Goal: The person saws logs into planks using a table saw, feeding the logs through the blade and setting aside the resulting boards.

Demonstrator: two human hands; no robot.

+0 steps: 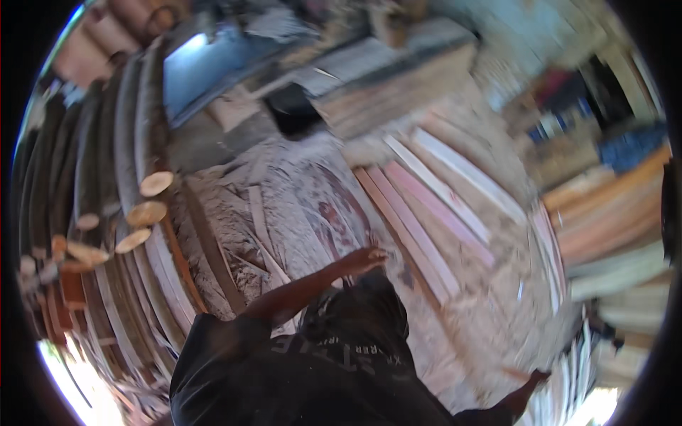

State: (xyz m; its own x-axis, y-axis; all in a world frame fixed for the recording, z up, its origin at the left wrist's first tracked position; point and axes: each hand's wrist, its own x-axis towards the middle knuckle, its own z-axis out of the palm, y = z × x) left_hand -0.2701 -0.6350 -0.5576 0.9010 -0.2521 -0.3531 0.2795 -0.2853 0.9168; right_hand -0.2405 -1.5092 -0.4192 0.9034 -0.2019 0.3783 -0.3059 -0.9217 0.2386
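Dark clothing [305, 369] fills the bottom of the frame nearest the camera, pale print showing across it. From its left side an arm reaches toward the centre, where the left hand [369, 260] sits above the dark fabric; blur hides its fingers, so I cannot tell whether they are apart or together. Low at the right, the right hand [541, 376] extends away from the body, near pale strips [574, 373] at the lower right; its finger state cannot be told either.

Sawn boards lie slantwise on the dusty floor [490, 323], right of centre, to the right of the left hand and above and left of the right one, apart from both. Nearest the left hand is a pinkish board [412, 231] with a brown strip along its left side; beyond it come a deeper pink board [439, 213], then two whitish boards [469, 174]. Logs [124, 142] with pale cut ends crowd the left of the frame.
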